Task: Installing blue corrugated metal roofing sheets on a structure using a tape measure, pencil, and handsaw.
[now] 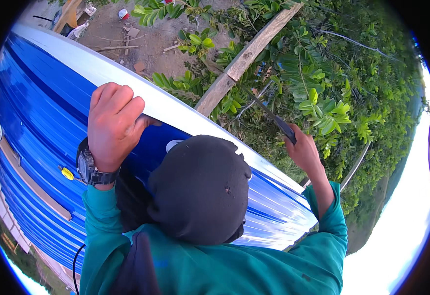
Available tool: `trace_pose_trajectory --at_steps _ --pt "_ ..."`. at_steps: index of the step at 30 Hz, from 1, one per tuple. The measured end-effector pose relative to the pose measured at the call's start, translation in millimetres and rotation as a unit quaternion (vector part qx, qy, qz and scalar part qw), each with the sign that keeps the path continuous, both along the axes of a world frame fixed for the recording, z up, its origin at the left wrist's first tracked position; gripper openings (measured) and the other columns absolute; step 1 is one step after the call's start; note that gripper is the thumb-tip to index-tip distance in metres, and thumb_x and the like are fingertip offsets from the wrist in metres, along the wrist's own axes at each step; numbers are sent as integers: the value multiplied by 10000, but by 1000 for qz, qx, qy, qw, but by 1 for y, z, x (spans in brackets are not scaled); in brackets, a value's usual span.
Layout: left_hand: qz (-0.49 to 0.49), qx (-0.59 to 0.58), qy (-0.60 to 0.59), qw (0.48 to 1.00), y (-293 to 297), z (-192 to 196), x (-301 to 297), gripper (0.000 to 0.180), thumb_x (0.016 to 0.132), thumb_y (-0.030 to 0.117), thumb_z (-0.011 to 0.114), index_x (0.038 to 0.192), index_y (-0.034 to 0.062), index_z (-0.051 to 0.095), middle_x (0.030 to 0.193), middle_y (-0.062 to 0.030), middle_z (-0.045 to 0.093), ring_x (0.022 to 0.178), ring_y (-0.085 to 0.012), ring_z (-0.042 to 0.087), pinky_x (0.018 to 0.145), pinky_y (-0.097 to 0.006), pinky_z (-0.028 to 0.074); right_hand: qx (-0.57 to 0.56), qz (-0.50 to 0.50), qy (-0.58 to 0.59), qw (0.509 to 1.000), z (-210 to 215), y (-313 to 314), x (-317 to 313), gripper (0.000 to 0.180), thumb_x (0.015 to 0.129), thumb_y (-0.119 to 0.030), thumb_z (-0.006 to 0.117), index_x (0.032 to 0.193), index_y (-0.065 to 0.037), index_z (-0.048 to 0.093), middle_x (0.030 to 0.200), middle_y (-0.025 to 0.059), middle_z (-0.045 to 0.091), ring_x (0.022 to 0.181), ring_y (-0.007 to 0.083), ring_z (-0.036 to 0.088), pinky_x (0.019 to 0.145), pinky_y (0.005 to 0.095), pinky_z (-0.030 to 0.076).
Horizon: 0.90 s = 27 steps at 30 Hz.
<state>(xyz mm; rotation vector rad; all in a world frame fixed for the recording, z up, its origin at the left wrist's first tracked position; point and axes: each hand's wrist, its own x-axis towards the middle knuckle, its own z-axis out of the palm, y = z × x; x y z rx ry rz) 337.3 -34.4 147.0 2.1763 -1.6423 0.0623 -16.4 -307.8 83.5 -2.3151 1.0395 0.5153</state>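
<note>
My right hand (pixel 304 150) is closed round the dark handle of a handsaw (pixel 269 110). Its long thin blade lies across a rough wooden beam (pixel 247 59), at a dark line in the wood. My left hand (pixel 111 125), a watch (pixel 89 167) on its wrist, is curled tight at the white edge strip (pixel 102 66) of a blue ribbed metal roof (pixel 52 93). Its thumb sticks out over the blue sheet, and whatever the fingers may hold is hidden. Between my arms, a rounded shape in dark worn cloth (pixel 200 189) covers part of the roof.
Leafy branches (pixel 323 103) crowd round the beam and my right hand. Past the roof edge lies bare ground (pixel 121 42) with scattered wood pieces. A small yellow object (pixel 67 173) and a long narrow strip (pixel 35 182) rest on the roof at left.
</note>
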Motion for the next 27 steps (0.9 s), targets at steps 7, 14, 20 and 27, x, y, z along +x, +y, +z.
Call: trace_pose_trajectory --at_steps 7,14,20,27 --pt "-16 -13 -13 1000 -19 3 4 387 534 100 875 777 30 582 868 -88 570 894 -304 579 842 -416 451 -53 10 -151 987 -135 -15 80 359 911 -203 689 1244 -85 628 836 223 710 783 413 714 698 495 560" --pt "-24 -22 20 999 1 -10 7 388 536 86 871 783 36 576 860 -81 559 871 -299 567 831 -422 449 -2 15 -41 999 -79 -10 46 400 945 -238 634 1328 -135 581 883 231 712 854 457 696 756 531 556" --pt "-23 9 -2 1000 -11 5 -2 384 546 105 871 780 33 574 857 -78 558 876 -300 571 840 -428 454 -9 -14 -46 999 -17 -4 -33 404 923 -161 666 1320 -129 597 856 234 710 801 448 698 724 503 551" --pt "-35 -21 9 999 -10 -4 4 332 586 141 861 766 80 589 823 -62 500 847 -281 559 851 -426 455 -20 51 -141 989 -153 -29 91 371 934 -195 654 1274 -59 596 834 237 695 773 448 687 700 510 533"
